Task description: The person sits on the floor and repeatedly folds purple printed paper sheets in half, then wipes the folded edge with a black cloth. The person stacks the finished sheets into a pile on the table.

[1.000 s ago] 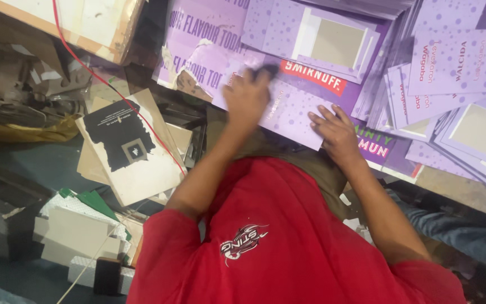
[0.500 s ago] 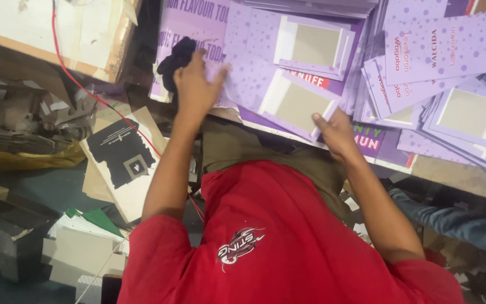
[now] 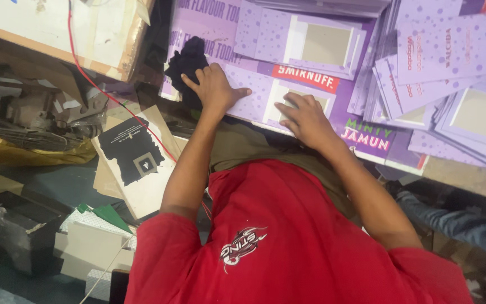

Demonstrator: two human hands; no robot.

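Left hand (image 3: 216, 87) laid open and flat, palm down, on the flat purple die-cut cardboard sheet with a square window (image 3: 265, 95), fingers spread, grasping nothing; fingertips touching the dark crumpled cloth (image 3: 185, 62) just beyond and to the left of that hand. Right hand (image 3: 306, 119) also released, pressed flat on the same purple sheet, fingers over the edge of its window; both hands near each other, not touching. More purple cardboard sheets in loose stacks (image 3: 440, 62) well to the right of the right hand. Thin red cable (image 3: 94, 84) and a brown card with a torn black label (image 3: 136, 160) to the left of the left forearm.
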